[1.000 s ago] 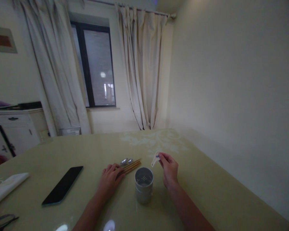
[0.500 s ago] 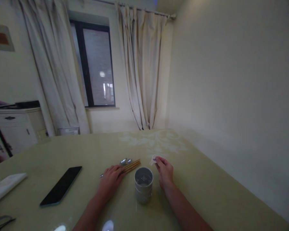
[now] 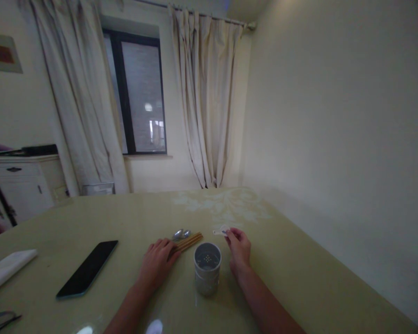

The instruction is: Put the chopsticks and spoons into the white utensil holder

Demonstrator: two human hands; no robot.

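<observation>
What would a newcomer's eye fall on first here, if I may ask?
Probably the open grey cup, upright on the table, low in the middle of the view. Beyond it to the right, the right grip pinches a small white piece; the left grip covers one end of some thin brown sticks. Further left lies a dark, flat slab.

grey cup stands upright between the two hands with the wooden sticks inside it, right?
The wooden sticks are not inside the grey cup: the head view shows them outside it, partly under the left hand. The cup does stand upright between that hand and the right hand.
</observation>
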